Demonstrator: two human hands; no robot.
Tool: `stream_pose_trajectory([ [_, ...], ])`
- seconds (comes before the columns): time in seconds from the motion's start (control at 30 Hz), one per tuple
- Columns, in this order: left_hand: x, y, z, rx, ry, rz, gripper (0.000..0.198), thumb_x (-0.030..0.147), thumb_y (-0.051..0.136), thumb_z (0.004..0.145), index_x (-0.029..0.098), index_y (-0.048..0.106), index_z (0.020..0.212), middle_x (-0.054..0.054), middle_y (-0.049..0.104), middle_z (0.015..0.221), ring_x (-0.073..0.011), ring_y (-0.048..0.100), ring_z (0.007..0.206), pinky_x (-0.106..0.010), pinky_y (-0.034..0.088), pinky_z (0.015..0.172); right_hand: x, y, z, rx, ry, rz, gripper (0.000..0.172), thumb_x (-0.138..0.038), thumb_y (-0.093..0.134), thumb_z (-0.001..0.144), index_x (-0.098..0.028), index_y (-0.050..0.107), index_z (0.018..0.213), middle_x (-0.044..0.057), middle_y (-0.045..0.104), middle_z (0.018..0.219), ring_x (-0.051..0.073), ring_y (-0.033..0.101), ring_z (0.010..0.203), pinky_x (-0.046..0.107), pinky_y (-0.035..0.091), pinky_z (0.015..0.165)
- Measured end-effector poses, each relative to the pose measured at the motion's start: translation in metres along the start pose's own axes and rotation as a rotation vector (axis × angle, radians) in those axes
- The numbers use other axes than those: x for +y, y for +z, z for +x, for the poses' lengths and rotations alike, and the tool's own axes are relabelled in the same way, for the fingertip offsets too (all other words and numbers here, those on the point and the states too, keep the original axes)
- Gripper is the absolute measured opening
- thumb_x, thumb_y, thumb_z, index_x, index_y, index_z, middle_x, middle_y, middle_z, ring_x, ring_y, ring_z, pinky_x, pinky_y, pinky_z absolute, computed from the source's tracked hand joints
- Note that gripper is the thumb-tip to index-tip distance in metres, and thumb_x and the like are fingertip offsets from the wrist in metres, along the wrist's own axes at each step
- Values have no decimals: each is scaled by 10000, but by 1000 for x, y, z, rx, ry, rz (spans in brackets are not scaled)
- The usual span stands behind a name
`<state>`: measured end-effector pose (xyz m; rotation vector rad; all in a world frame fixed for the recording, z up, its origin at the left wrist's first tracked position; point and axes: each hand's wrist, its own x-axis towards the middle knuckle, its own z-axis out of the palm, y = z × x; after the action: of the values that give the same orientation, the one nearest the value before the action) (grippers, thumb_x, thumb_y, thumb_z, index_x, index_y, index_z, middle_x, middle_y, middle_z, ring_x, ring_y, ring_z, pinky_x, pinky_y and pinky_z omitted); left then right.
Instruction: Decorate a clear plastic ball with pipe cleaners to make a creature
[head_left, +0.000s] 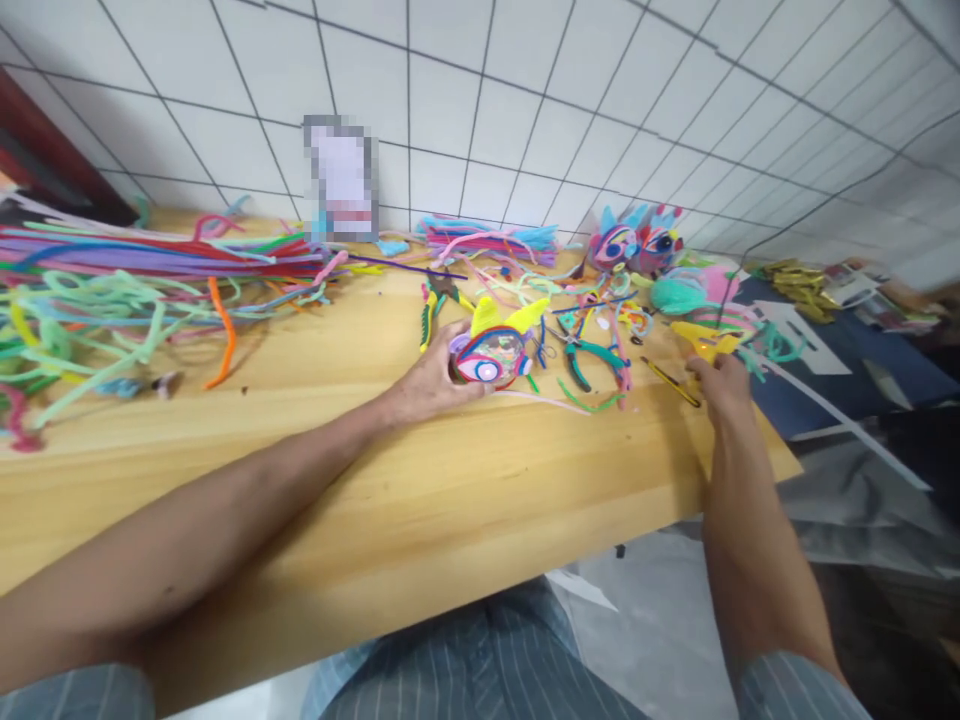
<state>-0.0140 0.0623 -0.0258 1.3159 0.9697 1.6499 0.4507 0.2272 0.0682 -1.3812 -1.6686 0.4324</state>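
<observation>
My left hand [435, 380] is closed around a pipe-cleaner animal head [491, 350] with yellow pointed ears, blue and red edging and a round pink-and-white eye. Its middle looks clear and shiny. At the right end of the table my right hand [720, 380] grips a yellow hot glue gun [703, 342], and a dark cord runs up from it. Teal-handled pliers [592, 362] lie between the two hands. Behind my left hand are green-and-yellow-handled pliers [431, 310]. A yellow-and-black utility knife [671, 382] rests just left of my right hand.
Bundled pipe cleaners [150, 250] and a loose pale green tangle [97, 320] cover the table's left. More pipe cleaners [487, 240] lie along the tiled wall near a blurred upright panel [341, 180]. Finished-looking heads [619, 245] and a teal yarn-like ball [679, 290] stand at the back right.
</observation>
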Motion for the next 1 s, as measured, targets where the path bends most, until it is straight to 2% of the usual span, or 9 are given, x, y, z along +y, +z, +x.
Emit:
stream_pose_trajectory([
  [0.07, 3, 1, 1, -58, -24, 51, 973, 330, 1147, 581, 221, 706, 1442, -167, 717, 1476, -408, 687, 1458, -606, 523, 1339, -15, 2, -8, 44, 49, -8, 371, -629, 834, 819, -349, 600, 750, -25, 574, 553, 220, 500, 532, 429, 395, 598],
  [0.17, 8, 4, 1, -80, -29, 63, 967, 322, 1141, 604, 225, 704, 1461, -177, 682, 1542, -435, 621, 1538, -647, 462, 1383, -53, 9, -25, -25, 47, 19, 266, -602, 783, 866, -345, 716, 887, 48, 769, 768, 279, 659, 642, 469, 494, 681],
  [0.23, 10, 6, 1, -55, -21, 52, 962, 320, 1152, 586, 217, 717, 1438, -183, 680, 1539, -448, 607, 1549, -659, 452, 1386, -84, 17, -39, -118, 17, 59, 243, -547, 773, 879, -323, 779, 972, 93, 849, 970, 304, 752, 766, 495, 567, 740],
  [0.3, 10, 7, 0, -29, -12, 40, 967, 308, 1167, 554, 215, 733, 1414, -178, 698, 1497, -457, 603, 1548, -666, 450, 1384, -114, 27, -53, -208, -10, 119, 241, -496, 814, 874, -303, 795, 1018, 110, 870, 1049, 290, 781, 819, 472, 606, 756],
  [0.47, 10, 8, 0, -32, 16, 86, 995, 361, 1169, 567, 254, 726, 1451, -149, 710, 1487, -446, 620, 1530, -675, 440, 1386, -165, 51, -79, -588, -108, 172, 281, -559, 887, 896, -291, 824, 949, 45, 854, 939, 256, 756, 755, 382, 616, 612],
  [0.6, 12, 10, -1, -39, 42, 100, 1002, 430, 1156, 610, 244, 714, 1490, -166, 709, 1496, -453, 643, 1509, -680, 451, 1377, -184, 60, -79, -765, -247, 50, 335, -625, 867, 938, -291, 841, 921, 21, 817, 865, 259, 745, 781, 394, 649, 692],
  [0.83, 15, 9, 0, -57, 125, 189, 945, 500, 1092, 716, 245, 690, 1533, -157, 701, 1528, -433, 679, 1467, -635, 503, 1338, -201, 58, -59, -759, -484, -148, 312, -604, 767, 1029, -320, 800, 903, 21, 726, 752, 266, 677, 705, 409, 576, 655],
  [0.9, 17, 10, 1, -62, 133, 196, 935, 504, 1085, 724, 243, 686, 1530, -154, 696, 1542, -432, 673, 1474, -625, 499, 1340, -202, 58, -58, -778, -513, -170, 295, -573, 753, 1046, -322, 786, 893, 28, 739, 780, 270, 688, 717, 418, 574, 674],
  [1.0, 19, 11, 1, -51, 120, 179, 908, 485, 1094, 713, 242, 706, 1498, -153, 704, 1531, -446, 675, 1467, -638, 494, 1338, -204, 60, -62, -808, -536, -162, 227, -536, 741, 1065, -332, 801, 985, 34, 778, 856, 279, 719, 758, 430, 588, 717],
])
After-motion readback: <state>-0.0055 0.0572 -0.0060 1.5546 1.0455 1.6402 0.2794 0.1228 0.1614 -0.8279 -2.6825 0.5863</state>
